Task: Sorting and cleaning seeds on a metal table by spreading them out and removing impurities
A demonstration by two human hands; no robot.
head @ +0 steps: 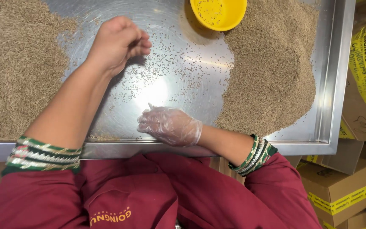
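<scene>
A shiny steel tray [331, 76] holds two heaps of small brown seeds, one heap at the left [13, 68] and one at the right [272, 72]. Scattered seeds [170, 72] lie thin over the bare middle. My left hand [117, 42] is bare, raised over the middle with its fingers curled together; whether it pinches seeds I cannot see. My right hand [170, 126] wears a clear plastic glove and rests near the tray's front edge, fingers loosely bent and pointing left, touching the metal among a few seeds.
A yellow plastic bowl [219, 15] with a few seeds stands at the tray's far edge, next to the right heap. Cardboard boxes with yellow tape [339, 191] are stacked at the right below the tray. My maroon clothing fills the bottom.
</scene>
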